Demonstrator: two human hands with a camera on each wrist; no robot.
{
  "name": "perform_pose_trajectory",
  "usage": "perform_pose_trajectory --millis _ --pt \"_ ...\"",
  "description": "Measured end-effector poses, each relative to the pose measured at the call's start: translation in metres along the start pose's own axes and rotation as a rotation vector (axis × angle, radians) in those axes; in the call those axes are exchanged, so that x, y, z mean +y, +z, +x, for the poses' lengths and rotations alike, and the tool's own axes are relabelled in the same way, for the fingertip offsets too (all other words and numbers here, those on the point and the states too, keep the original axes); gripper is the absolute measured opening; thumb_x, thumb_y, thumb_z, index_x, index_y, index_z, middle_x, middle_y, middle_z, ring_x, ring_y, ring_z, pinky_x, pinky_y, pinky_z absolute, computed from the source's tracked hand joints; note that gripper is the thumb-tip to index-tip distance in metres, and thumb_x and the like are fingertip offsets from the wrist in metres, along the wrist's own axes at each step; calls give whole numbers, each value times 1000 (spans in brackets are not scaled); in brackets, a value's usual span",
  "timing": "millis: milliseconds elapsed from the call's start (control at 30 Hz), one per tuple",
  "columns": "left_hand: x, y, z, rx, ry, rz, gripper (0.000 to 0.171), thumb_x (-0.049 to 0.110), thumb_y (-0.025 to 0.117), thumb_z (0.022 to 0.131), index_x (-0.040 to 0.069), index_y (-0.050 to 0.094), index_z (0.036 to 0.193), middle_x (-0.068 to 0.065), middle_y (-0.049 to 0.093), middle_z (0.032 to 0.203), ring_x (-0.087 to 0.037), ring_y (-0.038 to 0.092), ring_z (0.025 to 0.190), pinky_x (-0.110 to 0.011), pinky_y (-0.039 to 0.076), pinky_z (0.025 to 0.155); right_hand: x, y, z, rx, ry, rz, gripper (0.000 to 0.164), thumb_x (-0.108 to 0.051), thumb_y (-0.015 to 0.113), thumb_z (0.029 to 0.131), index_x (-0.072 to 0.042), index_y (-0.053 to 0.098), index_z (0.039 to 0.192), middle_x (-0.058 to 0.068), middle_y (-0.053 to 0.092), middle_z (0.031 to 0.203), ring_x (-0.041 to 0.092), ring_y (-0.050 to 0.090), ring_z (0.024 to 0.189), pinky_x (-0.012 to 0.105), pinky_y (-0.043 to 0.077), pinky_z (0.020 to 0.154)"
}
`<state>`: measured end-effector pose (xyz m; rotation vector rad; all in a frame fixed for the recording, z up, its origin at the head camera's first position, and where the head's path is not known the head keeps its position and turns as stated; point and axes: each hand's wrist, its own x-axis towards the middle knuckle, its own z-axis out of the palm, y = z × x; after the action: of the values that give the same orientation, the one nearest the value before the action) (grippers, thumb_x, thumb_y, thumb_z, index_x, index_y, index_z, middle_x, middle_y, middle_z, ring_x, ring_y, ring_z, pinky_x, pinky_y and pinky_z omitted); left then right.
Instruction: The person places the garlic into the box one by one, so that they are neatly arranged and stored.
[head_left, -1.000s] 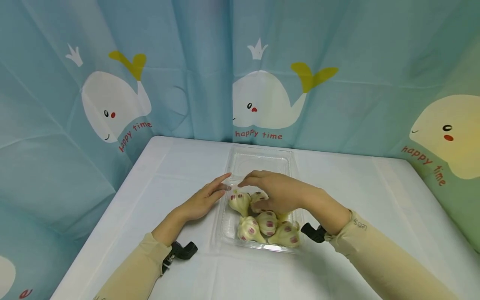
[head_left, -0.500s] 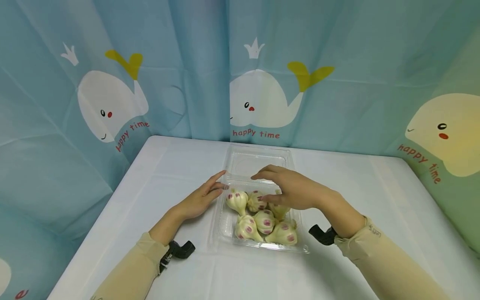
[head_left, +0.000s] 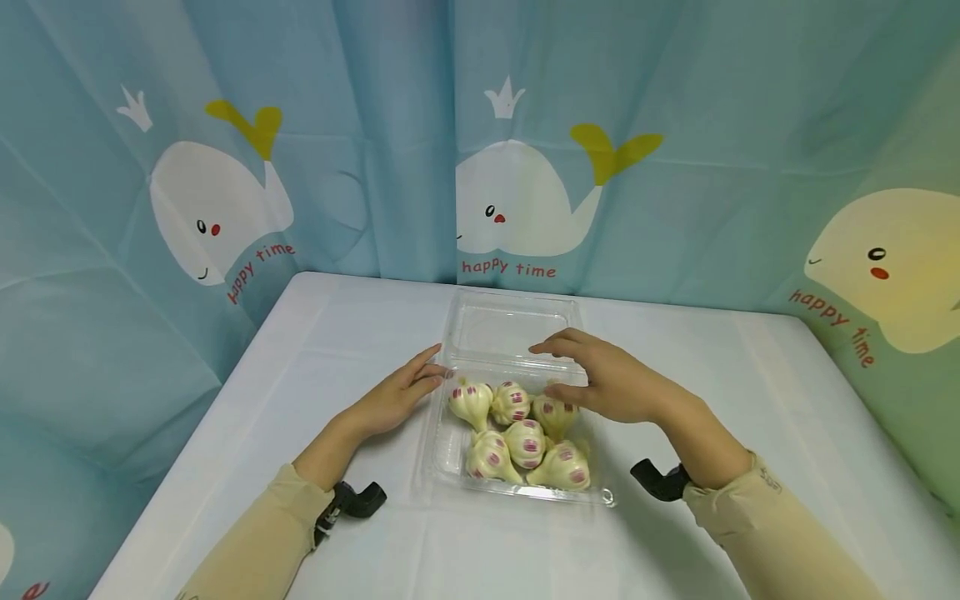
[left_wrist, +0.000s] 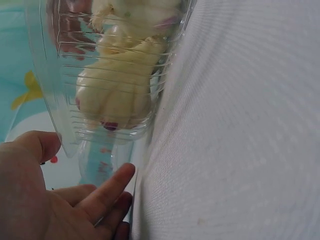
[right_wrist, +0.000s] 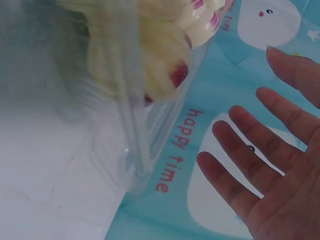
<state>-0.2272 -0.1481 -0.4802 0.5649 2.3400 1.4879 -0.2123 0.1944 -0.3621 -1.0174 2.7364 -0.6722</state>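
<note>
A clear plastic clamshell box (head_left: 450, 467) lies on the table with its lid (head_left: 517, 329) folded back toward the curtain. Several garlic bulbs (head_left: 525, 443) with purple marks sit inside in two rough rows. My left hand (head_left: 393, 400) rests at the box's left side, fingers extended; in the left wrist view its thumb (left_wrist: 45, 145) lies at the rim. Above the right back part of the box hovers my right hand (head_left: 618, 379), fingers spread and holding nothing. Its thumb partly covers one bulb (head_left: 555, 415) in the head view. In the right wrist view the palm (right_wrist: 285, 200) is bare.
A white cloth covers the table (head_left: 360, 542). Behind it hangs a blue curtain (head_left: 405, 167) with whale prints, meeting the table's back and left edges. Each wrist wears a black camera mount (head_left: 660, 481).
My right hand has drawn away to the right and up from the garlic bulbs, uncovering the back middle one. The left hand stays beside the box. The head view has shifted slightly.
</note>
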Motion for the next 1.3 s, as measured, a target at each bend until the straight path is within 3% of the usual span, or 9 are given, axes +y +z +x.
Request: perform_pose_trajectory --millis 300,467,667,900,1067,1300 --pt "2 -1 2 30 -6 -12 57 38 46 112 17 33 163 -9 56 153 -31 40 152 -55 24 127 16 5 -14 106 54 45 52 -29 72 99 -16 56 147 5 59 140 31 60 125 50 56 90" --pt "4 0 7 41 3 -18 54 36 46 112 15 37 161 -10 57 153 -31 44 150 -54 28 126 24 10 -23 159 104 102 50 -28 70 101 -14 56 147 11 58 142 34 59 126 57 52 99" --pt "5 1 11 56 11 -23 52 31 48 112 13 41 160 -11 58 151 -32 47 147 -54 32 124 34 16 -31 210 195 167 53 -29 68 102 -9 53 149 13 56 144 35 59 124 56 51 101" --pt "4 0 14 67 18 -49 51 28 50 111 14 40 159 -14 60 148 -35 46 147 -57 33 123 48 23 -39 206 309 233 62 -32 67 103 -7 45 155 16 52 148 36 59 124 52 52 97" --pt "2 -1 15 64 24 -78 53 26 51 111 13 38 160 -15 59 148 -36 45 147 -58 31 123 60 31 -40 181 345 285 65 -33 67 102 -4 42 155 18 55 147 36 60 124 43 53 91" --pt "1 -1 14 39 26 -141 55 26 52 110 13 36 161 -18 57 150 -36 43 149 -59 28 125 70 40 -39 151 401 365 64 -41 62 104 -5 42 153 18 56 141 33 59 121 39 52 91"
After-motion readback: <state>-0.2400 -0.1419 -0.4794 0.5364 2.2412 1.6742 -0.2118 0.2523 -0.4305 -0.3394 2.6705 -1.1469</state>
